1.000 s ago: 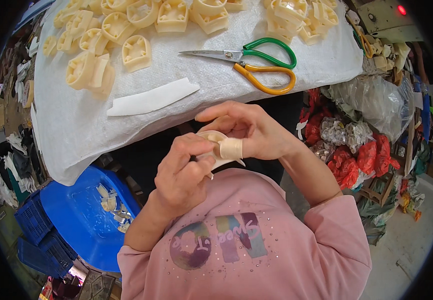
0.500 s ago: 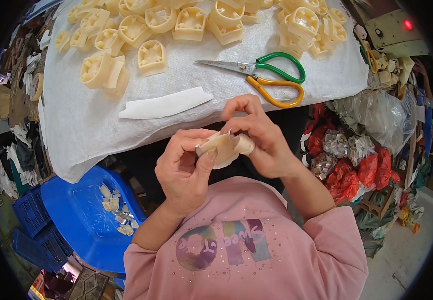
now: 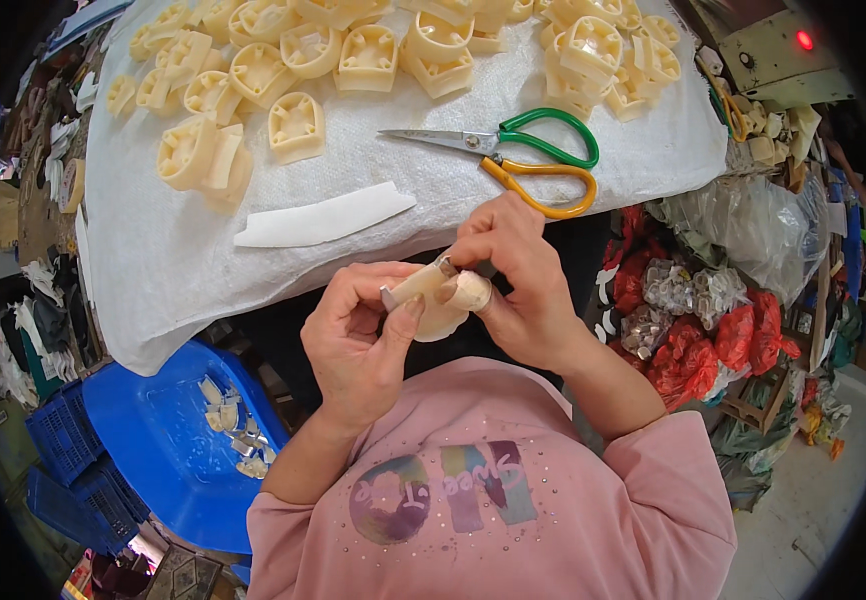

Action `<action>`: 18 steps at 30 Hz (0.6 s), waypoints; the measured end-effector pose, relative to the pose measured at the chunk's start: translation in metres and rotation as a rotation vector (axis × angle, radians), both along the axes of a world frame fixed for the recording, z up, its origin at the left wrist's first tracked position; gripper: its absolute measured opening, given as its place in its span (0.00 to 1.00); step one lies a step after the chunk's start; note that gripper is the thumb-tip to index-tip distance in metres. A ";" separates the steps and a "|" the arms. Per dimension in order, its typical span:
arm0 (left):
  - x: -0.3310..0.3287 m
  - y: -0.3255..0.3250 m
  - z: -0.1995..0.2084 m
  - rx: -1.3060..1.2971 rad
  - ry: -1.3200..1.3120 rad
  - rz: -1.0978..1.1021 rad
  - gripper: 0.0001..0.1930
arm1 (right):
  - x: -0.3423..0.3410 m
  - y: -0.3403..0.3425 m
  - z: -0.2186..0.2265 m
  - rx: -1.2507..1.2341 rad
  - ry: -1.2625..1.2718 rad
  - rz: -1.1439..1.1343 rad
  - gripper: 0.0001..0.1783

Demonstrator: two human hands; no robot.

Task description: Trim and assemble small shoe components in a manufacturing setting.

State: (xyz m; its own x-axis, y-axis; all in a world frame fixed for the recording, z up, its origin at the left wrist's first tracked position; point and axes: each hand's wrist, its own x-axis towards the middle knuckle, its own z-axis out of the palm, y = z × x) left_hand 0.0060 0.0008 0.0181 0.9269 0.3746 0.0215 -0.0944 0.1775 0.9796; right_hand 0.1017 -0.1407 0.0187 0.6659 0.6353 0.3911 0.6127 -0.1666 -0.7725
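Observation:
Both hands meet just off the table's near edge, over a small curved cream piece (image 3: 428, 312) with a pale, smooth skin. My left hand (image 3: 351, 335) pinches its left side between thumb and fingers. My right hand (image 3: 525, 285) is closed at its upper right edge, fingertips bent against the rim. A cream wrap (image 3: 470, 291) covers the right thumb. Fingers hide much of the piece. Beyond the hands, a white curved strip (image 3: 325, 216) lies flat on the table, and open scissors (image 3: 486, 143) with one green and one yellow handle lie to its right.
Several hollow cream plastic blocks (image 3: 367, 58) are heaped along the far side of the white-covered table (image 3: 183, 270). A blue basin (image 3: 143, 430) with cream scraps (image 3: 236, 425) stands at lower left, beside blue crates (image 3: 65, 430). Red bags (image 3: 678, 365) and clear plastic (image 3: 743, 230) lie at right.
The view has shifted slightly, so the tabletop things sit a little further left. My right fingers have closed down nearer the piece's edge; the left hand keeps its pinch.

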 end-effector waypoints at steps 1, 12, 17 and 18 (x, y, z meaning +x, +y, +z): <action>-0.001 0.001 -0.003 0.034 -0.028 -0.036 0.07 | 0.000 0.000 0.001 0.000 0.000 -0.003 0.13; 0.000 0.004 0.000 -0.068 0.093 -0.248 0.07 | 0.003 0.003 -0.003 0.053 0.156 0.105 0.02; 0.003 0.010 0.001 -0.135 0.081 -0.118 0.06 | 0.010 0.002 -0.011 0.341 0.333 0.024 0.10; 0.002 0.011 0.001 -0.120 0.118 -0.085 0.06 | 0.011 -0.003 -0.010 0.357 0.414 -0.008 0.12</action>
